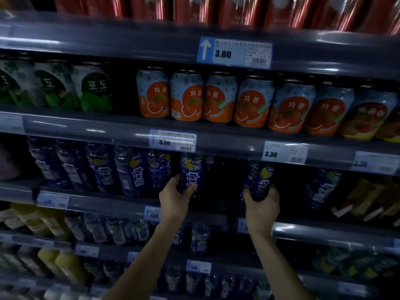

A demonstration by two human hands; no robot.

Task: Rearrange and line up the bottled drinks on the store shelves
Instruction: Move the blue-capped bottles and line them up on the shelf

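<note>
Dark blue drink bottles with white lettering stand on the third shelf point(112, 202). My left hand point(173, 198) grips one blue bottle point(191, 169) at the right end of a row of several such bottles point(97, 167). My right hand point(262, 204) holds a second blue bottle point(258, 176) by its lower part, tilted a little. A dark gap lies between the two held bottles. Another blue bottle point(322, 187) stands alone further right.
Orange grapefruit cans point(218, 98) and green grape cans point(95, 87) fill the shelf above, red cans point(194, 7) the top one. Price tags point(173, 140) hang on the shelf rails. Yellow juice bottles point(43, 221) and more bottles sit on lower shelves. Packaged snacks point(368, 200) lie at right.
</note>
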